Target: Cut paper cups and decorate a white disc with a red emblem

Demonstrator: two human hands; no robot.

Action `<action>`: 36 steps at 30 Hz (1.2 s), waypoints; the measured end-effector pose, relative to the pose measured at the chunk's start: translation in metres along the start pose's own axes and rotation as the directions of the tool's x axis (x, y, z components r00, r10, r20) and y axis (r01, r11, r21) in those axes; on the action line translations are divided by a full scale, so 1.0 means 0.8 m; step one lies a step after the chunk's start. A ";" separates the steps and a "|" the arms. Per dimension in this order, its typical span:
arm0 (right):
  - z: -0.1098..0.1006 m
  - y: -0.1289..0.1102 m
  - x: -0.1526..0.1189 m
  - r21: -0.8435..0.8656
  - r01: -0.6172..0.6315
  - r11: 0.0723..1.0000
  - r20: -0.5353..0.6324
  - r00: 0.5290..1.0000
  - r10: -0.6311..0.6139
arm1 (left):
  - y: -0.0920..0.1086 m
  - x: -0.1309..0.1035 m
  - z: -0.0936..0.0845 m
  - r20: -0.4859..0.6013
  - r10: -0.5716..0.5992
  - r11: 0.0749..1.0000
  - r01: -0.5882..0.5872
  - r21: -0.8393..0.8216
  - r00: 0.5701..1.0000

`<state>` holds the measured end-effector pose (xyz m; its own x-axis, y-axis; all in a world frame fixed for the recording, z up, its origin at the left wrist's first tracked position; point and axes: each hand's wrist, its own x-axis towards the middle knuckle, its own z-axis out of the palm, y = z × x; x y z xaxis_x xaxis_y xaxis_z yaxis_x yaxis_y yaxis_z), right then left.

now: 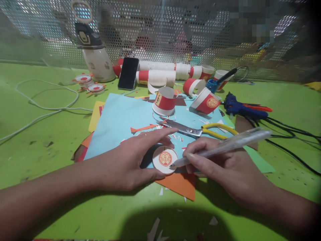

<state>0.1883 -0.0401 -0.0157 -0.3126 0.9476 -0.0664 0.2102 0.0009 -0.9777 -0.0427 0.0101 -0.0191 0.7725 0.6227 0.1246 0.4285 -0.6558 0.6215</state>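
Observation:
A round white paper disc [155,161] with an orange-red double-happiness emblem lies flat on the light blue paper. My left hand [125,160] steadies it, the thumb at its lower edge and the fingers curved around its upper left side. In my right hand [220,164] is a pale, see-through pen [230,144], pinched between thumb and fingers, its tip at the emblem's lower right edge. A short dark line runs down from the disc's top. Just beyond my hands lie scissors [185,129] with yellow handles, blades partly apart.
Behind the scissors stands a cut red-and-white paper cup [165,101]; another cup [205,100] leans beside a blue glue gun [242,107]. A phone [128,73], stacked cups [157,77] and a bottle [96,60] line the mesh panel. A white cable [50,108] crosses the left side.

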 end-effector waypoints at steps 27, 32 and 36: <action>0.004 0.000 0.005 -0.077 0.047 0.996 0.002 0.999 -0.047 | -0.008 0.001 0.006 -0.018 0.071 0.997 -0.072 -0.026 0.997; 0.005 -0.001 0.004 -0.097 0.056 0.994 0.001 0.998 -0.056 | -0.006 0.001 0.005 -0.014 0.070 0.997 -0.070 -0.025 0.997; 0.006 -0.001 0.004 -0.092 0.046 0.995 -0.003 0.999 -0.047 | -0.006 0.002 0.004 0.000 0.070 0.997 -0.070 -0.039 0.998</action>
<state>0.1830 -0.0384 -0.0162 -0.3194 0.9474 -0.0200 0.2802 0.0743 -0.9571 -0.0420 0.0128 -0.0239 0.8008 0.5749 0.1678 0.3546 -0.6809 0.6408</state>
